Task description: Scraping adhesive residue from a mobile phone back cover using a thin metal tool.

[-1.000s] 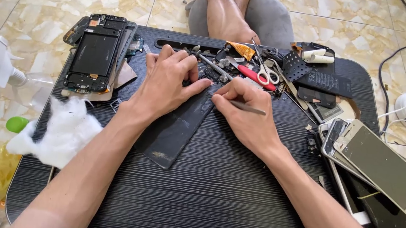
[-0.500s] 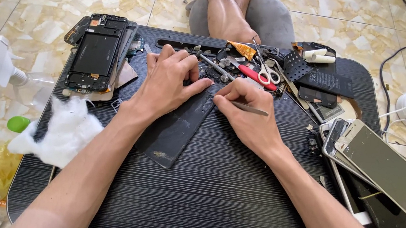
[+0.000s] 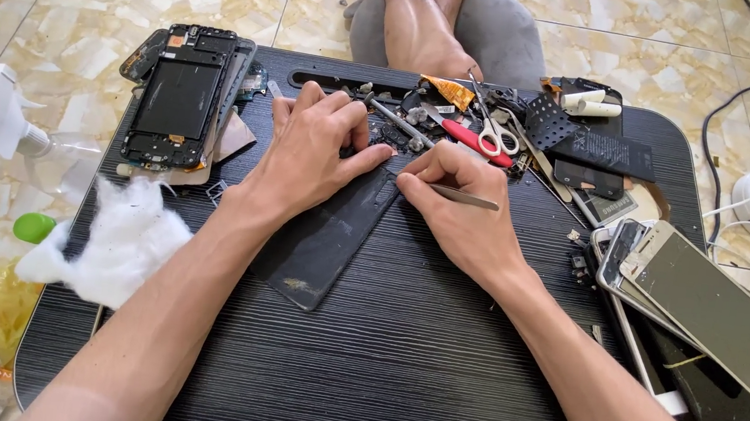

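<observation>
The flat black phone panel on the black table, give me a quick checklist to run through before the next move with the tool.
1. Flat black phone panel pinned down: ok, the left hand presses on its top end.
2. Thin metal tool in a firm grip: ok, the right hand pinches it.
3. Tool tip seated at the panel's top edge: cannot tell, the fingers hide it.
4. Panel lying flat on the black woodgrain table: ok.
5. Red-handled scissors clear of the hands: not ok, they lie just behind the right hand.
6. Stack of phone screens out of the way: ok, off to the right.
</observation>
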